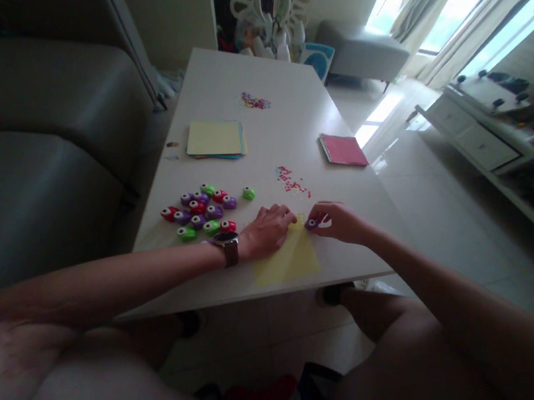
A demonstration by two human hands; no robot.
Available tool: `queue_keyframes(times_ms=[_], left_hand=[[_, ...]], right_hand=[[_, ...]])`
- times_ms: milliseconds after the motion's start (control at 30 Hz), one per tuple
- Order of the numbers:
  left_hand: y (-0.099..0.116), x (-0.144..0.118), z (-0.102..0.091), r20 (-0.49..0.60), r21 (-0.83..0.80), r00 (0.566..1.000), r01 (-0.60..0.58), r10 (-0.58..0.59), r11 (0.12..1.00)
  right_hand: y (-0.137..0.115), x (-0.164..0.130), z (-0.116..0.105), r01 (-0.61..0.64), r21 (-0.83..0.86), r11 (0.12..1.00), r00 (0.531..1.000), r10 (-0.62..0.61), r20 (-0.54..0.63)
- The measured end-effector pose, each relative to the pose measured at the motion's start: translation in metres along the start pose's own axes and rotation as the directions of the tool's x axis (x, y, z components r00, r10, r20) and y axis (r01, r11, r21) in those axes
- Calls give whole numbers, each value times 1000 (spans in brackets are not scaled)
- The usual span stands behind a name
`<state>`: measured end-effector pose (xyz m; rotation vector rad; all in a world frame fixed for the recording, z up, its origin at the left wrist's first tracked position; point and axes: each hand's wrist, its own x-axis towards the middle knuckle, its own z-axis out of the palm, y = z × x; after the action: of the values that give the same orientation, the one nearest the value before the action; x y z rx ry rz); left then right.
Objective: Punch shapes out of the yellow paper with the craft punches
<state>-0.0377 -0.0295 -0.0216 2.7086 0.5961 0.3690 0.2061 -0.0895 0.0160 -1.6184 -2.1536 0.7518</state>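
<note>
Yellow sheet (294,261) under left hand (267,232); right hand (338,222) pinching one purple punch (312,223)

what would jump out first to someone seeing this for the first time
Two bare hands meet at the near edge of the white table: the left hand presses down a yellow sheet, while the right hand pinches a small purple punch at the sheet's far corner. Just left of them lies a bright cluster of punches in green, purple and red.
</note>
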Motion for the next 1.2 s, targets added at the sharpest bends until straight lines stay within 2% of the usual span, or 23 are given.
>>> queue_keyframes(times_ms=[467, 667, 833, 933, 1200], left_hand=[[-1, -1, 2, -23, 40, 999, -21, 22, 999], [-2, -1, 2, -49, 68, 998, -34, 37, 997], [-3, 1, 4, -39, 49, 996, -75, 77, 996], [-3, 2, 4, -38, 57, 996, -75, 77, 996], [-5, 1, 6, -65, 46, 993, -97, 100, 994]], right_hand=[[-2, 1, 1, -39, 70, 997, 999, 36, 38], [-5, 2, 2, -245, 253, 936, 970, 236, 63], [-2, 2, 4, -326, 335, 884, 945, 301, 127], [0, 4, 6, -324, 369, 871, 946, 298, 128], [-1, 10, 7, -233, 351, 907, 972, 214, 94]])
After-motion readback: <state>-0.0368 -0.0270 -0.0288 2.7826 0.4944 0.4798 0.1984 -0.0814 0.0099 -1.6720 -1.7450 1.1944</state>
